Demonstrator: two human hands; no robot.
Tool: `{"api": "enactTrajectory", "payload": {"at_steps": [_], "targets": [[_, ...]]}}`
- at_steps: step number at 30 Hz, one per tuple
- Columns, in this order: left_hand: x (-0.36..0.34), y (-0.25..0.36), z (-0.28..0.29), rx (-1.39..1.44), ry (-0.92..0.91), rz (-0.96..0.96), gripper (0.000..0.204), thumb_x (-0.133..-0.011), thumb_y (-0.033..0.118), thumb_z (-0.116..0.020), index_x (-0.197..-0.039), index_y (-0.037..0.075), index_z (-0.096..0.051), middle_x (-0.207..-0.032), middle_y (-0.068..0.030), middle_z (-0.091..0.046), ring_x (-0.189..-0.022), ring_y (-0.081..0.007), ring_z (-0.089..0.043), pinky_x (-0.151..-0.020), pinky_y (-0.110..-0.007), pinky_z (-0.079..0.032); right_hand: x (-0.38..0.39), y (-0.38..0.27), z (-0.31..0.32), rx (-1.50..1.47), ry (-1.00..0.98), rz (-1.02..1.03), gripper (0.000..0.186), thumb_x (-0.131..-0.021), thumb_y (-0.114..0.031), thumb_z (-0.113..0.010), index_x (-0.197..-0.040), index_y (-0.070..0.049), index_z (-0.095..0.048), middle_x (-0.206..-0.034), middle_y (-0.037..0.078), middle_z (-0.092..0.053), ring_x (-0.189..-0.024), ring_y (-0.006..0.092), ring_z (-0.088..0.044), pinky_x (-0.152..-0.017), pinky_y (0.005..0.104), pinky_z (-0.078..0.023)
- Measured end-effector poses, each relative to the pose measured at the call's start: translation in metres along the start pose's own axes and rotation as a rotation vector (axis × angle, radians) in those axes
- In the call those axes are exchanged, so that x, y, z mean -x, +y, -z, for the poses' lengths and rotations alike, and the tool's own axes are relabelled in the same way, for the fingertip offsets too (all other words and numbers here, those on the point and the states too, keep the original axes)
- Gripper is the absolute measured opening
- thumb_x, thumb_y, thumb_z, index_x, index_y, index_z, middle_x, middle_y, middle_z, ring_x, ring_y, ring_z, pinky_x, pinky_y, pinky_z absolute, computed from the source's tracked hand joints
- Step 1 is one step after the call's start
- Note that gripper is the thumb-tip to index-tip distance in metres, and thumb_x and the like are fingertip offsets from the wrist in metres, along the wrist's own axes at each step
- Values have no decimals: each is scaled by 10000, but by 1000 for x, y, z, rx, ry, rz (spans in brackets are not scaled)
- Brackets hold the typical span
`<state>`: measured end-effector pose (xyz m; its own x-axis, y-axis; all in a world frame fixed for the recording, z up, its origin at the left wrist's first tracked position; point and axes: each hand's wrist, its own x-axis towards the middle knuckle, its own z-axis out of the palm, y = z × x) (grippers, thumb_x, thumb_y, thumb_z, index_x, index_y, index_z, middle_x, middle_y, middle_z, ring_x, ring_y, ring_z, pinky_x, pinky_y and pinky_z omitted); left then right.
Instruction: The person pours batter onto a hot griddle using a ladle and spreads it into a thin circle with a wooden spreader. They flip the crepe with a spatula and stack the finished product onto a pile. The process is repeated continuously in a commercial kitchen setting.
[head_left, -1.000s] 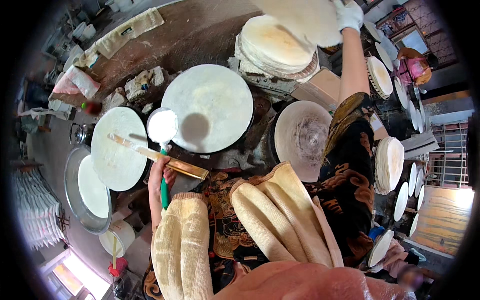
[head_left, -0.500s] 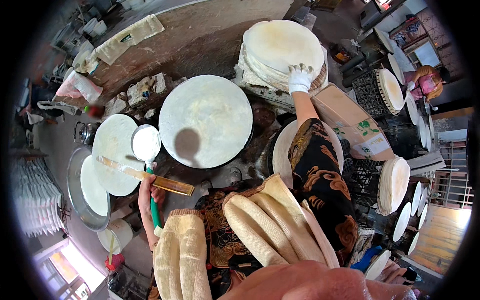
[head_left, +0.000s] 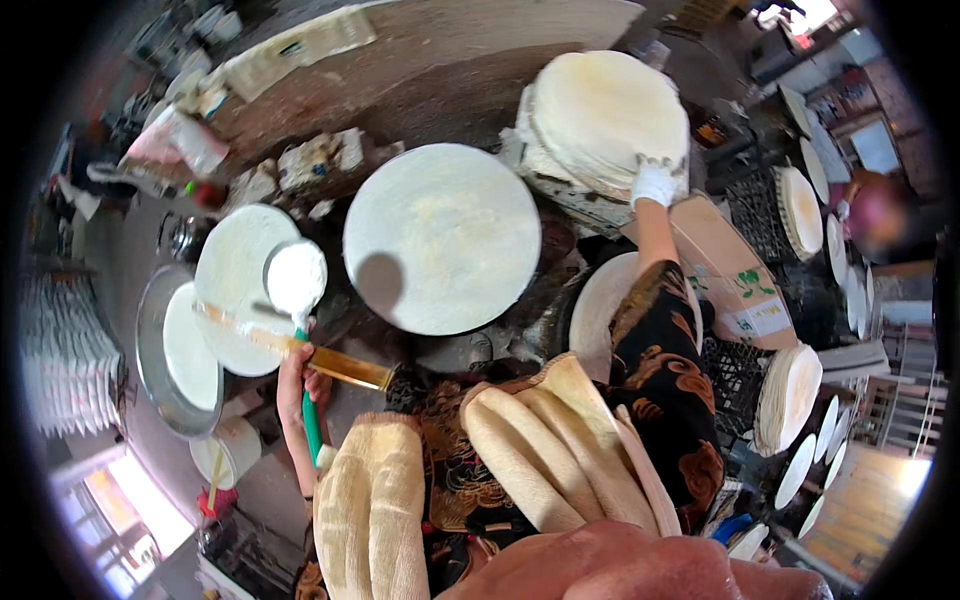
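Note:
My left hand (head_left: 303,378) is closed round a ladle (head_left: 312,430) with a green handle and a flat wooden stick (head_left: 350,370). White batter or paste (head_left: 298,278) fills the ladle's bowl, held over a pale round disc (head_left: 235,260). On the far right, my gloved right hand (head_left: 655,185) rests on the near edge of a stack of thin round flatbreads (head_left: 605,115), fingers extended and apart. Between the hands lies a large round griddle (head_left: 440,240) covered by a pale, thin layer; a round shadow falls on its lower left.
At left stands a metal basin (head_left: 152,375) of white liquid, with a white bucket (head_left: 236,440) below it. A cardboard box (head_left: 725,270) and another round surface (head_left: 590,310) lie near my right arm. Further right are more flatbread stacks (head_left: 790,400) and a blurred person (head_left: 875,215).
The view has shifted, so the griddle and stack appear further right. My right hand stays on the stack's near edge; my left still holds the ladle and stick.

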<state>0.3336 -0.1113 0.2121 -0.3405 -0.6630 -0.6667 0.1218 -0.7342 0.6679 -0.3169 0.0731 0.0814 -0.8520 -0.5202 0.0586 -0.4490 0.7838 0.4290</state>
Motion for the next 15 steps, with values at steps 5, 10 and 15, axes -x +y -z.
{"api": "enactTrajectory", "payload": {"at_steps": [5,10,15], "targets": [[23,72,24,59,-146,-324,138,-861,121,-555,-919,-3,-536,-537,36,-366,-332,-42,-338,-278,-184,-273,53,-83,126,-314,-70,58,558,-821,-249,-569,-1362,-173,-452,-1356,179,-454,-1196,357,-493,-952,439,-444],[5,124,55,498,42,-401,211,-886,190,-589,-758,53,-493,-495,67,-369,-322,-29,-326,-278,-170,-289,59,-254,171,-1010,-153,500,431,-817,-384,-577,-1082,-55,-661,-1018,228,-644,-999,365,-606,-875,400,-459],[-22,124,122,391,167,-198,163,-876,121,-561,-773,103,-435,-472,56,-358,-324,-63,-344,-295,-202,-282,71,-475,246,-962,-140,650,546,-821,-498,-585,-1155,-67,-628,-1145,230,-602,-1090,353,-567,-945,404,-433]]}}
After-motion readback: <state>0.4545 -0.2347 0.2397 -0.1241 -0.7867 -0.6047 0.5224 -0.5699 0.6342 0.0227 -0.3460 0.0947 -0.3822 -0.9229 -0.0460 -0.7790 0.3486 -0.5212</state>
